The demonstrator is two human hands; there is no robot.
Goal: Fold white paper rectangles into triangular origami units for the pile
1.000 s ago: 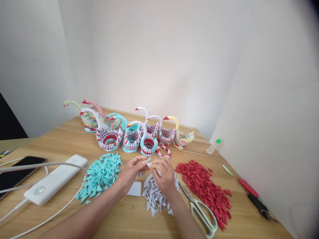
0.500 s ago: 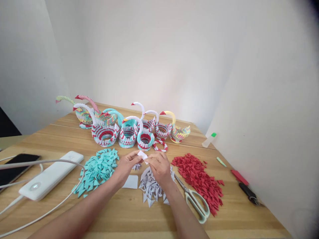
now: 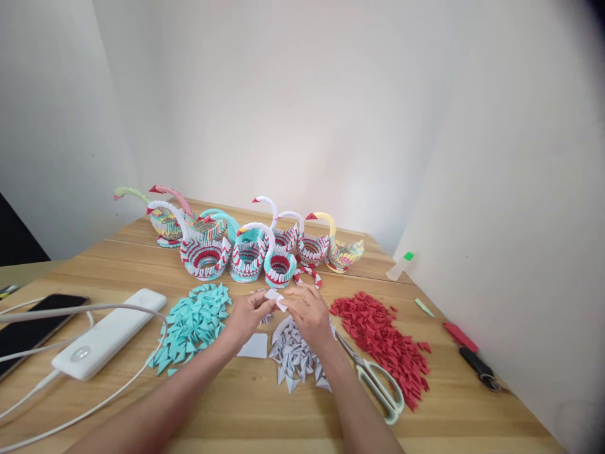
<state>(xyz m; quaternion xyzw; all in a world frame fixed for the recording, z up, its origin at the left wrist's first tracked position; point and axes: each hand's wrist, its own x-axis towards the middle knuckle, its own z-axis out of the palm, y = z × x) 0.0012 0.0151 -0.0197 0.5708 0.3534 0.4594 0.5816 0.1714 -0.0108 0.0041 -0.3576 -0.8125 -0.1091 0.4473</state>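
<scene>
A small piece of white paper (image 3: 276, 299) is pinched between my two hands above the table. My left hand (image 3: 248, 320) grips its left side with thumb and fingers. On the other side, my right hand (image 3: 307, 313) holds the right end, its fingers partly covering the paper. Below my right hand lies a pile of pale grey-white folded paper triangles (image 3: 289, 353). Beside my left wrist is a flat white paper rectangle (image 3: 254, 345). Turquoise folded triangles (image 3: 191, 325) are heaped to the left, red ones (image 3: 378, 337) to the right.
Several paper swans (image 3: 205, 255) and a red-and-white ring (image 3: 309, 276) stand behind my hands. Scissors (image 3: 378, 384) lie right of my forearm. A white power bank (image 3: 111, 334) with cables and a phone (image 3: 38, 328) lie left. A black-handled tool (image 3: 477, 366) lies far right.
The view has turned slightly, so the scene sits a little further right. Both hands still hold the white paper, and the fingers of my right hand have shifted over it.
</scene>
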